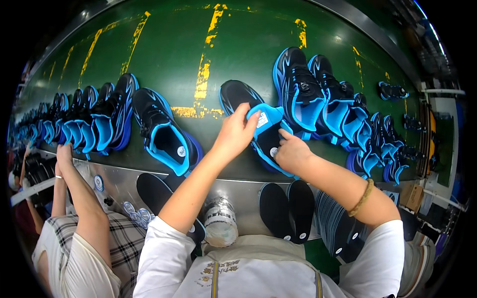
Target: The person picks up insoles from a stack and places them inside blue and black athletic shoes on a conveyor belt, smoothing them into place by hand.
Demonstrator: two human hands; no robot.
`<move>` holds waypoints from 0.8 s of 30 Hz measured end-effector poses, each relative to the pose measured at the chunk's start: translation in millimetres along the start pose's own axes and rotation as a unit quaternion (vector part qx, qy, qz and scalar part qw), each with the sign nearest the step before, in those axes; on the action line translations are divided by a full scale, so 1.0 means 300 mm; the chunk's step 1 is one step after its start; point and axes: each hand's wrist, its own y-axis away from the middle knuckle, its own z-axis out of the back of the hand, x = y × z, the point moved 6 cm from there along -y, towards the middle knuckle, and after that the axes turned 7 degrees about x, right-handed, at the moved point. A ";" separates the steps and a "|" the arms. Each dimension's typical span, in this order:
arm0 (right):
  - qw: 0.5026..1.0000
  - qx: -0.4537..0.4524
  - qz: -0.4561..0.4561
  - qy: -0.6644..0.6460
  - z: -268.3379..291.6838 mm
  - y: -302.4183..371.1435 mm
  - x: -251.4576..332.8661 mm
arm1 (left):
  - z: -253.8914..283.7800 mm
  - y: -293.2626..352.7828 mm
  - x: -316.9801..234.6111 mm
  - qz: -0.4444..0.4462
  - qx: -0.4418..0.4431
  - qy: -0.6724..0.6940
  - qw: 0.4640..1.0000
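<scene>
A black and blue sports shoe (237, 94) lies on the green work surface in front of me, its toe pointing away. My left hand (233, 133) pinches the shoe's bright blue tongue (269, 118), which is pulled up and shows a white label. On the near side of the opening, my right hand (294, 155) grips the collar with its fingers bent, the index finger reaching to the inner edge. A dark insole (267, 140) with a round white sticker shows inside. Just left, another shoe (158, 121) stands apart, also with a stickered insole in it.
Rows of matching shoes stand at left (102, 116) and right (325, 92). Along the metal ledge (238, 186) near me are two black insoles (274, 206), an insole stack (330, 218), more insoles (151, 191) and a white tub (221, 226). A co-worker's arm (82, 186) is at left.
</scene>
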 end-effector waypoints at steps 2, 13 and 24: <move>0.997 0.059 -0.040 0.037 -0.022 -0.025 -0.010 | -0.019 0.002 -0.082 -0.023 -0.038 -0.087 0.995; 0.919 -0.279 -0.085 -0.266 0.086 0.314 0.030 | -0.028 0.092 -0.083 -0.037 -0.029 -0.064 0.997; 0.871 -0.371 -0.129 -0.295 0.053 0.339 0.043 | -0.017 0.140 -0.151 -0.165 -0.171 -0.332 0.913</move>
